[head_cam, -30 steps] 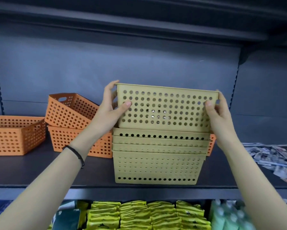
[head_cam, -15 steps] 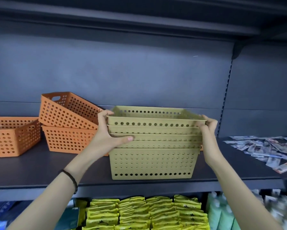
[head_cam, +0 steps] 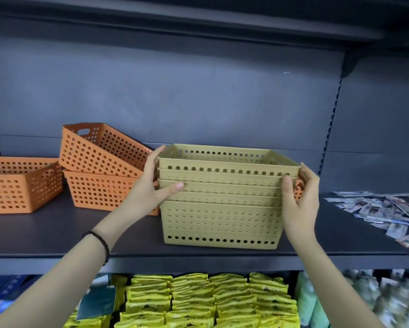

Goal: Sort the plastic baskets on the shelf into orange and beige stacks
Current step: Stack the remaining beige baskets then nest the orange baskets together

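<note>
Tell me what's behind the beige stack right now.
Behind the beige stack, a bit of an orange basket peeks out at its right end, beside the right hand. The stack covers the rest of it, so how many baskets sit there can't be told.

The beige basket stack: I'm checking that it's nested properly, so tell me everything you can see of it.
The beige basket stack looks like matte plastic, its walls punched with rows of round holes. Several rims show layered closely, level and upright, near the shelf's front edge. The left hand and right hand touch its two ends.
</note>
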`<state>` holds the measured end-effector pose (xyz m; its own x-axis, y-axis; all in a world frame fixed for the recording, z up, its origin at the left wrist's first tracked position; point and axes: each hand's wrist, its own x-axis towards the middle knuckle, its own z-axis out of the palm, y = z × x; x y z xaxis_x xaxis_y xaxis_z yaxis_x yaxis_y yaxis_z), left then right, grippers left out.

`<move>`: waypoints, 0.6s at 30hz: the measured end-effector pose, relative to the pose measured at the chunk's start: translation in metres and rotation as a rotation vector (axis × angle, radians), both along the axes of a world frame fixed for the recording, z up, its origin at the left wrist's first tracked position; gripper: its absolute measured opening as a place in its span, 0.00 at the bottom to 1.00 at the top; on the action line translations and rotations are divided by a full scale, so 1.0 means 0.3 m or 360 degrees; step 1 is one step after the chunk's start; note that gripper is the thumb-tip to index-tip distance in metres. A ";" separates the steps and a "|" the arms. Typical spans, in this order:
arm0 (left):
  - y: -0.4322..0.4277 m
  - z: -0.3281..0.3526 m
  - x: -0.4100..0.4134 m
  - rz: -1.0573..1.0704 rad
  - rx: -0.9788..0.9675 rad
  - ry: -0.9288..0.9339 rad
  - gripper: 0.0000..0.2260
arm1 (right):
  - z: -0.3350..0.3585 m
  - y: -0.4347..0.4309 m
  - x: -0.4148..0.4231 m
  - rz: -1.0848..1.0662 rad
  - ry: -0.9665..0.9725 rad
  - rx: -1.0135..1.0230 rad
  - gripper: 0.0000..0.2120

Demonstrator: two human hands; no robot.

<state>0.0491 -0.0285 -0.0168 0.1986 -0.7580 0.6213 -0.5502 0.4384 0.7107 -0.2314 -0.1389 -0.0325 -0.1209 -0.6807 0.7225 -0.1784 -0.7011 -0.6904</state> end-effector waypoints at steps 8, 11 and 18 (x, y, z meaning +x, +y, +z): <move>0.099 0.081 0.086 0.0584 -0.0054 -0.0744 0.26 | 0.036 0.063 0.059 -0.0398 0.0056 -0.0352 0.17; 0.121 0.108 0.097 0.0692 -0.0029 -0.1057 0.23 | 0.082 0.125 0.097 -0.0572 0.0499 -0.0696 0.14; 0.230 0.170 0.290 0.1032 0.0133 -0.1890 0.23 | 0.175 0.298 0.380 0.0223 0.1373 -0.1054 0.14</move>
<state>0.1362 0.0406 0.0340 -0.0878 -0.7773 0.6230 -0.9343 -0.1527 -0.3222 -0.1173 -0.0496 0.0200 0.6494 -0.0944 0.7546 -0.3104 -0.9388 0.1496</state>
